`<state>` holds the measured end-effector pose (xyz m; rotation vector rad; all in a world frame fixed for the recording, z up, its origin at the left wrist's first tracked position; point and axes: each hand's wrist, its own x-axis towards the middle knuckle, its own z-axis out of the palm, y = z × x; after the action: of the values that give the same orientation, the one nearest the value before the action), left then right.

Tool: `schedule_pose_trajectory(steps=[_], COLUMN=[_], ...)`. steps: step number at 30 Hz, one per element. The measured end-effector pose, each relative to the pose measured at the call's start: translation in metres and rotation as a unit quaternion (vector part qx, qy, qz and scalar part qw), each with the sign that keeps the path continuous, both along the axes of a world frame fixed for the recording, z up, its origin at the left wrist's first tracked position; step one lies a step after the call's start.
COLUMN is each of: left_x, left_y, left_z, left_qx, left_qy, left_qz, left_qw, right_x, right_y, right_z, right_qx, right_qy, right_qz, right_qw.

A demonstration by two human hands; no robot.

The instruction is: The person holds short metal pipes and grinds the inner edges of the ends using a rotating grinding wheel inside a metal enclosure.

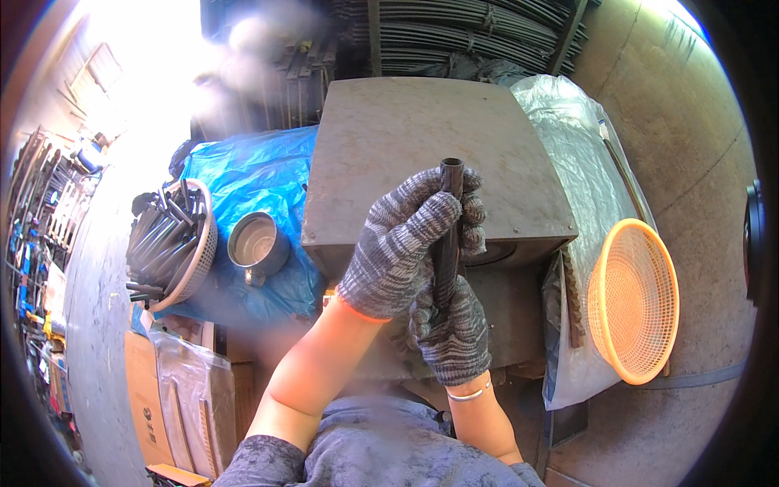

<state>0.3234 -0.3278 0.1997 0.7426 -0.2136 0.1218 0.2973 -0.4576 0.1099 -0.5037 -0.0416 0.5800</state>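
Note:
A dark hollow tube (445, 260) stands nearly upright before me, its open round end facing up. Around its upper part wraps my left hand (398, 243), in a grey striped knit glove, fingertips showing on the tube's far side. Lower down, my right hand (456, 337), gloved the same way, is closed about the tube's bottom end, which its fingers hide. Both hands are in front of a large grey metal box-shaped housing (430, 122). To the left, a pale basket (199, 258) is heaped with several similar dark tubes (166, 243).
A metal mug (258, 243) stands on blue plastic sheeting (251, 166) left of the housing. An orange mesh basket (635, 300) sits at the right beside clear plastic sheeting (568, 130). Cardboard boxes (146, 390) are low on the left. Long bundled rods (462, 36) lie behind the housing.

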Motion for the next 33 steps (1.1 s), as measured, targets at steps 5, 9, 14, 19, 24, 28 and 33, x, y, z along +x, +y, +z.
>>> schedule_pose_trajectory(steps=[5,9,14,19,24,28,33], left_x=[0.002,0.001,-0.001,-0.001,-0.010,-0.034,-0.047], left_y=[0.002,0.002,0.003,0.011,0.024,0.015,-0.002], left_z=[-0.004,-0.004,-0.003,-0.008,-0.054,-0.087,-0.098], left_qx=[0.000,0.009,0.006,0.062,0.028,0.116,0.274], left_qy=[0.001,0.007,0.014,0.042,0.075,0.175,0.130], left_qz=[0.000,0.012,0.017,0.087,0.113,0.025,0.078], left_qw=[1.000,1.000,1.000,0.993,0.990,0.977,0.950], right_x=[0.000,0.000,-0.002,0.007,0.021,0.029,0.032], right_y=[0.001,0.003,0.009,0.003,-0.012,-0.010,-0.009], right_z=[-0.001,0.003,0.008,-0.007,-0.003,0.002,-0.007], right_qx=[-0.213,-0.061,0.004,-0.121,-0.277,-0.273,-0.297], right_qy=[-0.148,-0.051,-0.032,-0.145,-0.223,-0.210,-0.281], right_qz=[-0.060,-0.028,-0.033,-0.152,-0.256,-0.211,-0.139], right_qw=[0.964,0.996,0.999,0.970,0.899,0.915,0.902])
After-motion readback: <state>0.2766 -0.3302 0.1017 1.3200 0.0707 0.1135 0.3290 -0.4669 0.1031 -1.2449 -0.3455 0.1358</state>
